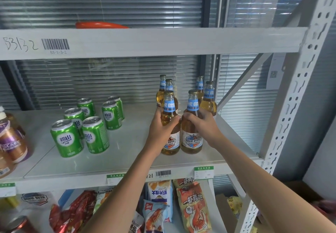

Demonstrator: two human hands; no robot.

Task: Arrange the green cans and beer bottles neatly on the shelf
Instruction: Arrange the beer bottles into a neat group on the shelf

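Observation:
Several green cans [94,134] stand in a loose cluster on the left half of the middle shelf [127,162]. On the right half stand several amber beer bottles with blue neck labels. My left hand [161,125] grips the front left bottle [170,142] around its shoulder. My right hand [199,123] grips the front right bottle [192,140] the same way. Both front bottles stand upright side by side, nearly touching. Behind them, two bottles [164,87] stand at the back left and two more [207,96] at the back right.
Brown coffee bottles [12,142] crowd the shelf's left end. The upper shelf beam [145,42] hangs overhead with an orange object [101,25] on it. Snack bags [192,207] fill the shelf below. A perforated grey upright [294,105] and a diagonal brace bound the right side.

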